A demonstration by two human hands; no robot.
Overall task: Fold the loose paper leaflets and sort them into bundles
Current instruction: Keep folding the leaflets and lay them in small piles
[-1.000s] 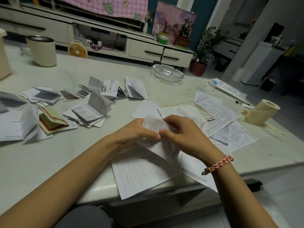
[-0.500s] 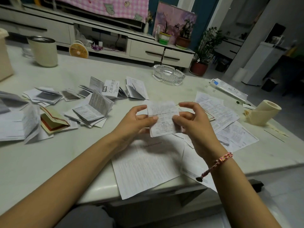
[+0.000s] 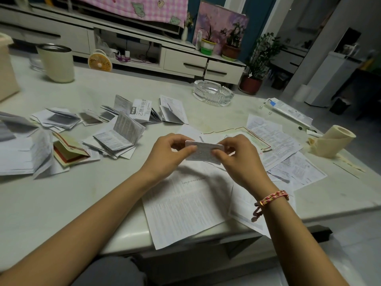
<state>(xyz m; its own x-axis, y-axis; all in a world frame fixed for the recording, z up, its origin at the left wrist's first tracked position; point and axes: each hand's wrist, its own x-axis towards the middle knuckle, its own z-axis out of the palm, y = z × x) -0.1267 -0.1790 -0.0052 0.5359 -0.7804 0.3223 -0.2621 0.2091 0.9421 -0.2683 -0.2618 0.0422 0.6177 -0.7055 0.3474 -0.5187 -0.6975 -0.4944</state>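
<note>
so the folded leaflet [image 3: 203, 151] is pinched at each end by left hand [image 3: 168, 155] and right hand [image 3: 242, 162], just above the worktop [image 3: 61, 203], long axis left-right, and the bundles [image 3: 117, 139] lie off left, closer to the left hand

Noted: the table [image 3: 51, 203] is pale off-white; the folded leaflet [image 3: 204, 151] white with dense grey print; the booklet [image 3: 69, 148] red and tan; the cup [image 3: 56, 65] cream with a dark rim; the fan [image 3: 100, 61] orange-yellow; the cloth [image 3: 127, 7] pink-and-white check; the bracelet [image 3: 272, 198] braided pink, red and yellow; the paper roll [image 3: 332, 143] cream.
</note>
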